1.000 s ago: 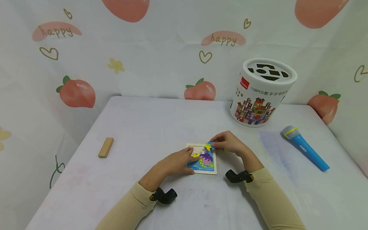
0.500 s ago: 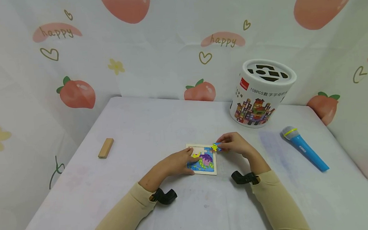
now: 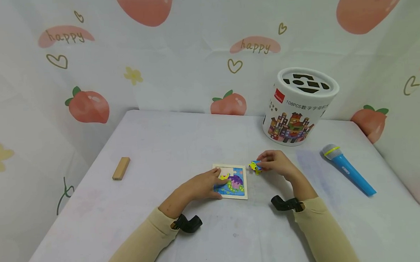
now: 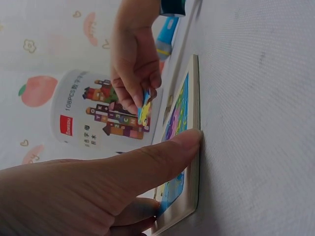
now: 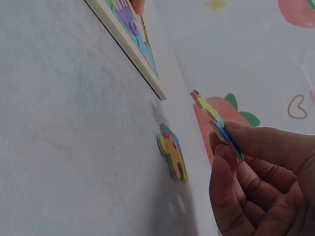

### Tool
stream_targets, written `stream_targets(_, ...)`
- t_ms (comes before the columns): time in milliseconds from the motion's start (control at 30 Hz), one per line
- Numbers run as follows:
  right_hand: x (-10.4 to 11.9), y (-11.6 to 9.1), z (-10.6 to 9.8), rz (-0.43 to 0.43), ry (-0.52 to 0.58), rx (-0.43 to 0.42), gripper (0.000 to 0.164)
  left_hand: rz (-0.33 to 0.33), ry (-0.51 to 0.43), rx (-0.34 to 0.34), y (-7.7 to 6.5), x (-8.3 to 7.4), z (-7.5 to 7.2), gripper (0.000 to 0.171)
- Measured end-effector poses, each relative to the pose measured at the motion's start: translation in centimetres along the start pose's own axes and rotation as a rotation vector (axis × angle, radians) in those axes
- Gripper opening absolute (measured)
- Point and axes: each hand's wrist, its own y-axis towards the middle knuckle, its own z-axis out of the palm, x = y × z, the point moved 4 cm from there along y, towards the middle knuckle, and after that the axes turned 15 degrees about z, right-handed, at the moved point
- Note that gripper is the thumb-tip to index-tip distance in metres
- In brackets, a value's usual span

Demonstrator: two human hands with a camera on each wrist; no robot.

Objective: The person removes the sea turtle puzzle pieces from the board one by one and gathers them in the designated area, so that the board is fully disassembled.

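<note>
My left hand [image 3: 201,185] rests on the left side of a small wood-framed jigsaw puzzle [image 3: 245,188], fingers spread over its picture. In the left wrist view its thumb [image 4: 170,152] lies straight across the near rim. Some blue and purple pieces sit in the frame, and a pale bare patch shows at its upper part. To the right of the frame, my right hand [image 3: 276,164] pinches a blue-and-yellow puzzle piece [image 5: 221,128] between thumb and fingers, raised off the table. Below it a yellow puzzle piece [image 5: 172,153] lies on the table.
A white bucket [image 3: 297,107] with a slotted lid stands at the back right. A blue toy microphone [image 3: 349,170] lies at the right, and a wooden block [image 3: 121,168] at the far left. A printed cloth [image 3: 179,62] hangs behind the table.
My right hand has moved right, carrying the pinched puzzle piece from over the frame's upper right corner to beside the frame. My left hand and the frame have stayed in place.
</note>
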Motion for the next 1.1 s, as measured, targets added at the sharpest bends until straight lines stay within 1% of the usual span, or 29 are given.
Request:
stream_targets(200, -0.4, -0.2, -0.7, -0.007, 0.019, -0.017, 0.032, 0.012, -0.014, -0.005, -0.1, 0.1, 0.1, 0.058)
stream_targets(300, -0.6, -0.4, -1.1, -0.012, 0.018, -0.027, 0.033, 0.007, -0.025, -0.006, -0.1, 0.1, 0.1, 0.058)
stream_targets(600, -1.8, -0.8, -2.6, 0.008, 0.048, -0.047, 0.035, 0.002, -0.012, 0.003, 0.1, 0.3, 0.3, 0.058)
stream_targets(733, -2.4, -0.9, -3.2, 0.011, 0.062, -0.039, 0.036, -0.002, -0.023, 0.0, 0.1, 0.2, 0.2, 0.058)
stream_targets(967, -3.0, -0.7, -3.6, 0.044, 0.063, -0.037, 0.036, -0.004, -0.028, -0.006, -0.1, 0.0, 0.0, 0.058)
stream_targets(1100, -3.4, -0.6, -3.6, 0.084, 0.055, -0.044, 0.038, -0.007, -0.032, -0.005, -0.1, 0.0, 0.0, 0.058)
